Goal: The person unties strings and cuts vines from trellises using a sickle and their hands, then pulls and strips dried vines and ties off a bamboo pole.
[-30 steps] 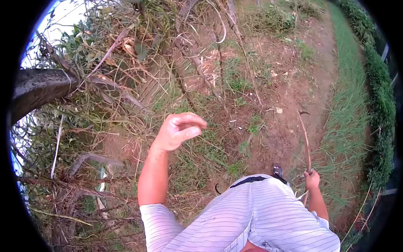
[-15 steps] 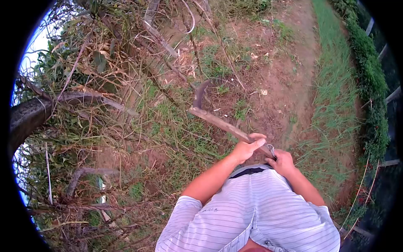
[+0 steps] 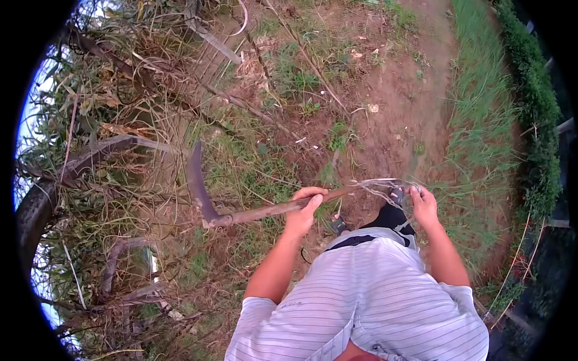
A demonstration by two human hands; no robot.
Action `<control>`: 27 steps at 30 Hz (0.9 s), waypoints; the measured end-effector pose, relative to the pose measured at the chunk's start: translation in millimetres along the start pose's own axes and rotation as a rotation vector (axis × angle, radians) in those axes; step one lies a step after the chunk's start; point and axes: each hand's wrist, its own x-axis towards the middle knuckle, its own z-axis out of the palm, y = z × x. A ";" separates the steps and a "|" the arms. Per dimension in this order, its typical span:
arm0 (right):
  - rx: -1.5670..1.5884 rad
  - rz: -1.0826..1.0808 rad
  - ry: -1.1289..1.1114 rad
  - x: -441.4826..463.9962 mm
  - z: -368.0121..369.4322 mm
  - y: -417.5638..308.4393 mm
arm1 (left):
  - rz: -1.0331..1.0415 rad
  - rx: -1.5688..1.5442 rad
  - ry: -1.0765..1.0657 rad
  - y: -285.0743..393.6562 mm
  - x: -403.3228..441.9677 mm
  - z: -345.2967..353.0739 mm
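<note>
A sickle (image 3: 262, 213) lies across the front of my body, its dark curved blade pointing up at the left. My left hand (image 3: 304, 210) is wrapped round the middle of its wooden handle. At the handle's right end is a loose tangle of pale cord (image 3: 379, 185). My right hand (image 3: 423, 203) pinches the right part of this cord, apart from the wood.
Dry vines and branches (image 3: 144, 78) hang at the left, with a thick curved post (image 3: 37, 207). A dirt path (image 3: 415, 90) runs beside tall grass (image 3: 475, 138) and a green hedge (image 3: 536, 78). My sandalled feet (image 3: 339, 224) stand below.
The sickle was upright in my right hand, then came across my body. My left hand has taken its handle and moved left with it. My right hand has gone from the handle to the cord.
</note>
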 end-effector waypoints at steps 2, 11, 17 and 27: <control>0.177 0.181 0.040 28.6 -28.5 46.9 | 0.011 0.106 0.126 -7.7 -0.8 -10.3; 0.541 0.704 0.137 113.8 -203.7 99.0 | -0.117 0.485 0.378 -5.6 11.3 18.3; 0.465 0.743 0.250 145.4 -294.5 102.5 | -0.345 0.477 0.259 -8.4 61.1 80.5; 0.495 0.702 0.424 188.3 -363.3 133.1 | -0.587 0.585 0.166 -22.1 223.0 173.8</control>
